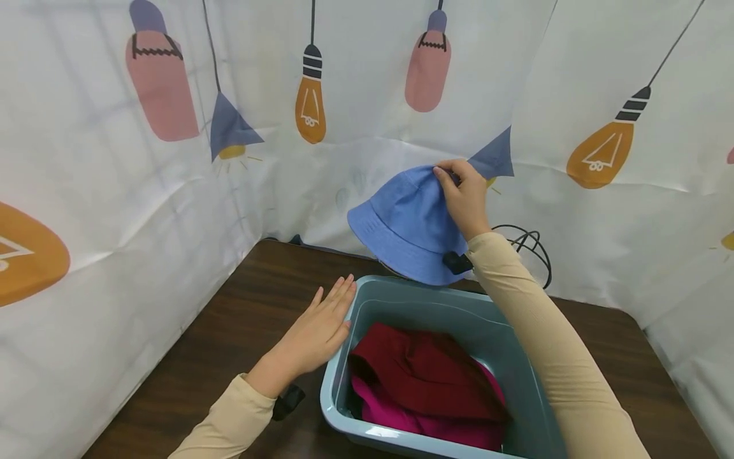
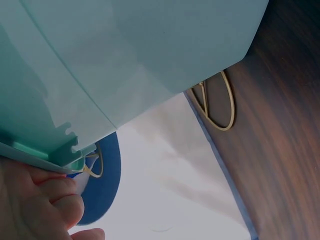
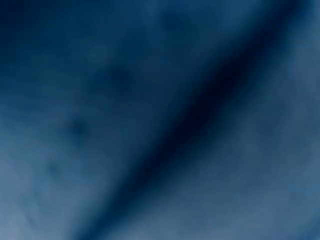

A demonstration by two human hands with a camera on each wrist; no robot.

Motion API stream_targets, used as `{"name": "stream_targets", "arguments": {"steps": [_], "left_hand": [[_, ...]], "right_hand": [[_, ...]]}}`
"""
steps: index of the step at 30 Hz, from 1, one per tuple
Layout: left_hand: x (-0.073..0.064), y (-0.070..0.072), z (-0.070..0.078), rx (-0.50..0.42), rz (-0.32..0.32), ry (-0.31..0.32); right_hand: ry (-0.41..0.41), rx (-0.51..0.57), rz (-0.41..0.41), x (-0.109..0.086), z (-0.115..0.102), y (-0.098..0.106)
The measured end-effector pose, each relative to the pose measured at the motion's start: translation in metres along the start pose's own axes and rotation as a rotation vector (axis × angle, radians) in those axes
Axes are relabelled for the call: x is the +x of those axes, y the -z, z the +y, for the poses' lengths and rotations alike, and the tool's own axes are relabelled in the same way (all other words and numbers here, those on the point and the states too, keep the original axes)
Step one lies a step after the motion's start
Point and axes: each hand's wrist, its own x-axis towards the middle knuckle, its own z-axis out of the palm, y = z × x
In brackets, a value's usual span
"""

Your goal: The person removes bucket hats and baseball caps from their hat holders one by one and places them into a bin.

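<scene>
A blue bucket hat [image 1: 410, 223] hangs above the far rim of a blue-grey plastic tub [image 1: 338, 382]. My right hand [image 1: 467, 194] pinches the hat by its crown. In the right wrist view blurred blue hat cloth [image 3: 100, 115] fills the frame. My left hand [image 1: 318, 328] rests at the tub's left rim, its fingers mostly straight. The left wrist view shows that hand [image 2: 40, 200] under the tub's edge, beside the tub's outer wall [image 2: 140, 55]. Inside the tub a dark red hat [image 1: 424, 376] lies on bright pink cloth [image 1: 390, 414].
The tub stands on a dark brown wooden table [image 1: 252, 306]. Behind the table hangs a white curtain [image 1: 367, 83] printed with lamps and bulbs. A looped black cable [image 1: 533, 245] lies at the back, right of the hat.
</scene>
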Motion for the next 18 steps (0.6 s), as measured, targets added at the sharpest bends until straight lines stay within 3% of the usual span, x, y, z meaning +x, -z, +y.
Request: {"name": "stream_targets", "arguments": {"steps": [10, 18], "left_hand": [[-0.001, -0.001, 0.0, -0.018, -0.009, -0.002], [0.001, -0.001, -0.001, -0.009, 0.0, -0.008]], "right_hand": [[0.027, -0.069, 0.188, 0.006, 0.003, -0.024], [0.218, -0.061, 0.106, -0.009, 0.0, -0.004]]}}
